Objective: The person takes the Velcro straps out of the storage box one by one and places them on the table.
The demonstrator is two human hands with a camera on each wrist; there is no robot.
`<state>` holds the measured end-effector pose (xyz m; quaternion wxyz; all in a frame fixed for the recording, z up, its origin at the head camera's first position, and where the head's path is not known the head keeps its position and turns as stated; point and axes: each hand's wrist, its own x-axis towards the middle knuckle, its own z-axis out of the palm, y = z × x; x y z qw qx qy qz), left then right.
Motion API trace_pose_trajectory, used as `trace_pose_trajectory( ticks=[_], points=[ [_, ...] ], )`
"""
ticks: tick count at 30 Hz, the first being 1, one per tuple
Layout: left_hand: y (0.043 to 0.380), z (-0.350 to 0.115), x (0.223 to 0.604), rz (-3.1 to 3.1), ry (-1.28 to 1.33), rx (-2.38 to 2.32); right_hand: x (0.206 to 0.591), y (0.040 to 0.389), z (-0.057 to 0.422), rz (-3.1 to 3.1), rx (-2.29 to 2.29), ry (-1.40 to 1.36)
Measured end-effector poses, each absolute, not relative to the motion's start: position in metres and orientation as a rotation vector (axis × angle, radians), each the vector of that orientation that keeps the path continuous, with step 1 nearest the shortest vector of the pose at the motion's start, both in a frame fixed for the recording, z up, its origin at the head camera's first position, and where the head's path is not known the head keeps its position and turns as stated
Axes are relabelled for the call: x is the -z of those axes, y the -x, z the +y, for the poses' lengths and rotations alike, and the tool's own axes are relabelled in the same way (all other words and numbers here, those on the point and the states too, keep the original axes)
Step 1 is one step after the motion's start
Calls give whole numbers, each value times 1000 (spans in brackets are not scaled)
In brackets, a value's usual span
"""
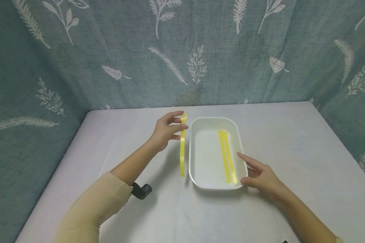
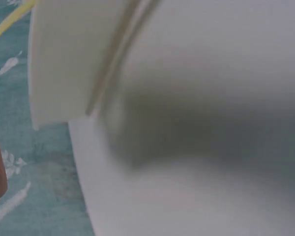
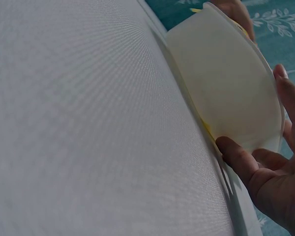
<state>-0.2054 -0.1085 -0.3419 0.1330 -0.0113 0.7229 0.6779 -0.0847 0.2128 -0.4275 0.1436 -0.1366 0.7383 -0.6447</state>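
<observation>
My left hand (image 1: 167,130) pinches a flat, narrow yellow strip (image 1: 182,152) near its upper end, which looks folded over. The strip hangs just left of a white oblong tray (image 1: 205,185). Inside the tray, towards its right side, lie two similar yellow strips (image 1: 224,157), almost side by side. My right hand (image 1: 261,177) holds the tray's near right corner, index finger over the rim and thumb at the near side. In the right wrist view, thumb and fingers meet the tray's pale outer wall (image 3: 226,78). A yellow strip's end (image 2: 12,19) shows at the left wrist view's upper left.
The tray stands on a table with a white cloth (image 1: 292,135). Grey-green curtains (image 1: 130,40) with white leaf prints rise behind it and at both sides. A black curved piece (image 1: 141,191) sticks out at the left sleeve.
</observation>
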Motion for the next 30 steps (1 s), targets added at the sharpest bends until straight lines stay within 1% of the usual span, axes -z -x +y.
trace_pose_trajectory(
  ticks=[7, 12, 19, 30],
  points=[
    [196, -126, 367, 2101, 21, -1972, 429, 84, 214, 2123, 1870, 417],
    [198, -132, 387, 2111, -16, -1935, 431, 83, 215, 2132, 1872, 412],
    [205, -137, 409, 2141, 3, -1921, 432, 84, 214, 2143, 1862, 416],
    [217, -143, 420, 2205, -10, -1940, 433, 86, 214, 2159, 1835, 424]
  ],
)
